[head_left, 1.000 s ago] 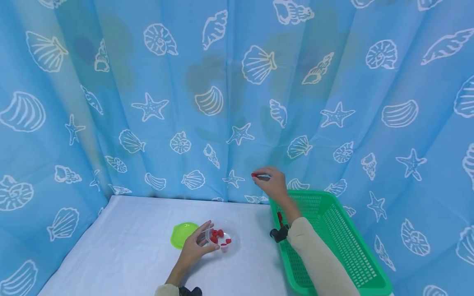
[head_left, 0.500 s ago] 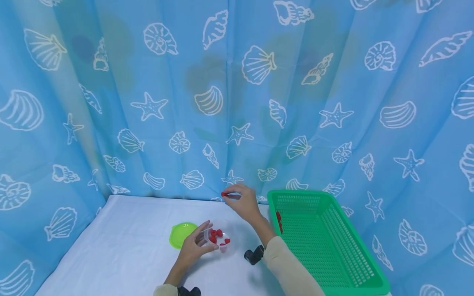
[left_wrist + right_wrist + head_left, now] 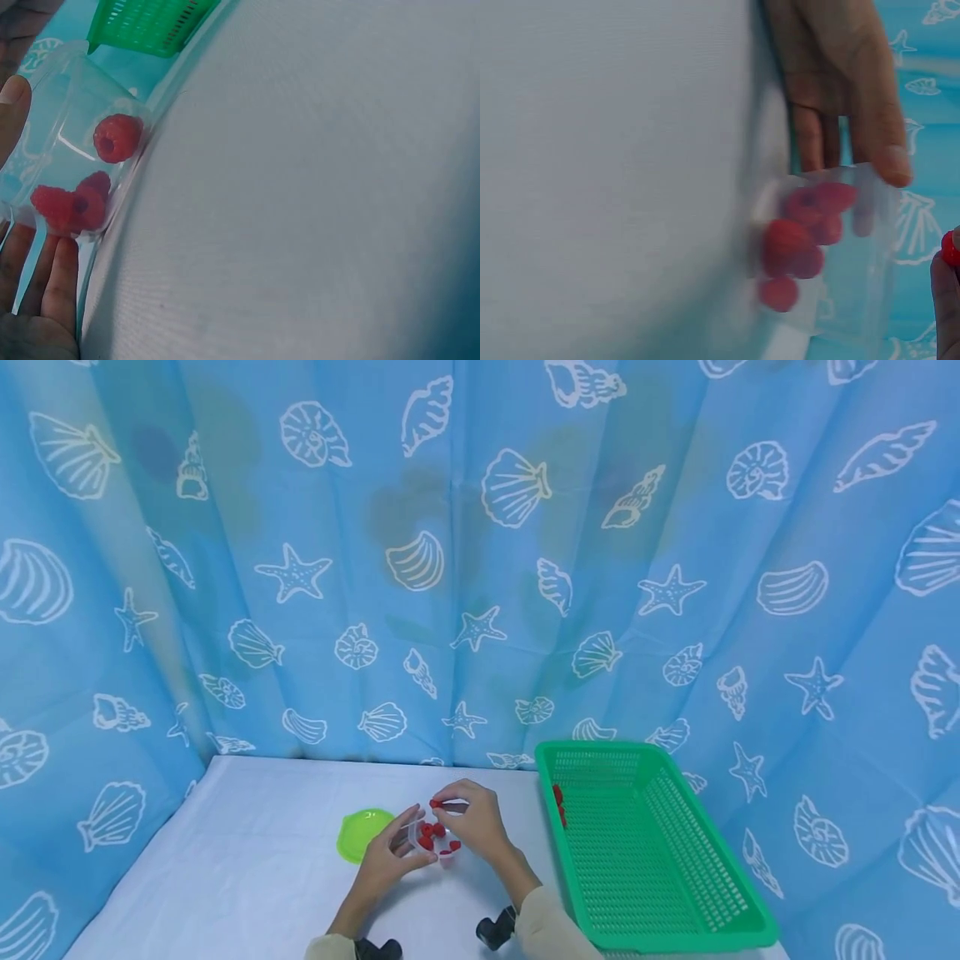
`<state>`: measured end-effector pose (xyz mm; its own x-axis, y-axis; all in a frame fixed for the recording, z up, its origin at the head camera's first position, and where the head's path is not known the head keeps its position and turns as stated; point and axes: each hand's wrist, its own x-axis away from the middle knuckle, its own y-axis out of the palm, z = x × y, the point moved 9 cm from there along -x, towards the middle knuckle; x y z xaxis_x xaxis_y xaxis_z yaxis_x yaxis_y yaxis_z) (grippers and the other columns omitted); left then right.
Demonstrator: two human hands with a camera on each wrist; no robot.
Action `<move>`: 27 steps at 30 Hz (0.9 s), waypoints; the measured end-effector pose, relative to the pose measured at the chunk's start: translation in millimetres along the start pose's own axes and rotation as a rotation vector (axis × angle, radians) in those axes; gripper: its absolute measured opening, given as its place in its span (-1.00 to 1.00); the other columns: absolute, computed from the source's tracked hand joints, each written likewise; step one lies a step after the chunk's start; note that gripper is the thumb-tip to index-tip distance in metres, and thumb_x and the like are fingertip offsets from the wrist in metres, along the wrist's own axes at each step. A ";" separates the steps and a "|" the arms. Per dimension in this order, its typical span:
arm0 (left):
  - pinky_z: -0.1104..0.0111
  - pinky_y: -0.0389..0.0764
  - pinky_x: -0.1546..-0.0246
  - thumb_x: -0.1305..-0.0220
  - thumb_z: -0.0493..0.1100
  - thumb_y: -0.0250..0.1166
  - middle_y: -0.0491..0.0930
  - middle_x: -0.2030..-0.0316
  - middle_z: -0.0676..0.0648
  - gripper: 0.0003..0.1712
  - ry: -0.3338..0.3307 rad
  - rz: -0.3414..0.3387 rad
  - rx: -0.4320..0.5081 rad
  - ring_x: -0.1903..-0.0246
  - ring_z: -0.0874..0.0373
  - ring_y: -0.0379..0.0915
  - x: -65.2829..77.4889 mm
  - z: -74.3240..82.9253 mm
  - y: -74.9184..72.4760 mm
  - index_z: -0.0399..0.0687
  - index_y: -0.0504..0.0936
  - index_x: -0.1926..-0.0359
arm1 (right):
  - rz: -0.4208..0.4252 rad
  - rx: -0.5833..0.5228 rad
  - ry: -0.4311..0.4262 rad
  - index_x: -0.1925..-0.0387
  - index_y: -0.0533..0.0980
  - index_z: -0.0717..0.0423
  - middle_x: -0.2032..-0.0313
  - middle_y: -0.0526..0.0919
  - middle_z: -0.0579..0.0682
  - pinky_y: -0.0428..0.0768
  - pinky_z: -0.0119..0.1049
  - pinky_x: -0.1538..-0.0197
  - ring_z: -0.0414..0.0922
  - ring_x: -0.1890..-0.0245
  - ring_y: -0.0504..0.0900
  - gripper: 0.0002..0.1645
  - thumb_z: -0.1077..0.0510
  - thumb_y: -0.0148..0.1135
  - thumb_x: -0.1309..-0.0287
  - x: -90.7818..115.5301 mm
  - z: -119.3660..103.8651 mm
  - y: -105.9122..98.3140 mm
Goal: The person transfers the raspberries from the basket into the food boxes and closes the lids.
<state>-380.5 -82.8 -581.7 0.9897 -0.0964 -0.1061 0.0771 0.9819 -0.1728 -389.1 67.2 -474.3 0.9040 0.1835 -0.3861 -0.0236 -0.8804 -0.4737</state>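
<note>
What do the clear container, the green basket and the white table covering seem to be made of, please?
Clear container: probably thin, glossy plastic; raspberries show through its wall, which carries a bright reflection.
Green basket: likely moulded plastic, satin-looking; even colour and regular slots suggest it.
White table covering: matte, perhaps cloth; faint fine lines hint at a weave, though I cannot be sure.

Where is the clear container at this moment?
In the head view, the clear container is below centre, held by the left hand, between the lime-green lid at left and the green basket farther right.
</note>
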 end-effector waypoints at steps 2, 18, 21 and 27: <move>0.15 0.42 -0.21 0.07 0.01 0.59 0.40 -0.32 -0.03 0.02 0.003 0.001 0.012 -0.30 -0.10 0.31 0.2 -0.2 -0.9 0.10 0.31 -0.43 | -0.008 0.010 0.016 0.23 0.71 0.00 0.22 0.63 -0.22 0.66 -0.33 0.08 -0.19 0.13 0.66 -0.82 0.21 0.45 -0.06 3.9 5.3 3.4; 0.11 0.41 -0.22 0.03 -0.02 0.57 0.42 -0.30 -0.02 -0.02 0.019 -0.010 0.014 -0.29 -0.08 0.33 -0.4 3.8 -1.0 0.10 0.32 -0.42 | -0.139 0.215 -0.052 0.28 0.71 0.03 0.26 0.63 -0.18 0.67 -0.33 0.08 -0.18 0.17 0.68 -0.84 0.20 0.47 -0.03 16.9 16.1 17.4; 0.10 0.40 -0.22 0.04 -0.02 0.57 0.42 -0.30 -0.02 -0.02 0.014 -0.002 0.006 -0.29 -0.08 0.32 -0.1 4.4 -1.3 0.10 0.33 -0.42 | -0.148 0.228 -0.072 0.29 0.71 0.02 0.27 0.63 -0.19 0.68 -0.32 0.10 -0.18 0.18 0.68 -0.84 0.20 0.48 -0.02 17.6 16.3 19.1; 0.08 0.40 -0.23 0.02 -0.06 0.56 0.42 -0.30 -0.05 -0.04 0.011 0.005 -0.007 -0.29 -0.10 0.32 -0.2 3.6 -1.2 0.08 0.32 -0.42 | -0.150 0.263 -0.091 0.29 0.71 0.00 0.27 0.64 -0.20 0.68 -0.33 0.10 -0.20 0.19 0.67 -0.83 0.18 0.49 -0.01 17.8 18.6 22.0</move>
<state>-380.4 -83.4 -577.9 0.9887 -0.0937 -0.1174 0.0717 0.9813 -0.1787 -381.4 59.2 -506.3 0.8644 0.3510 -0.3600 -0.0136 -0.6994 -0.7146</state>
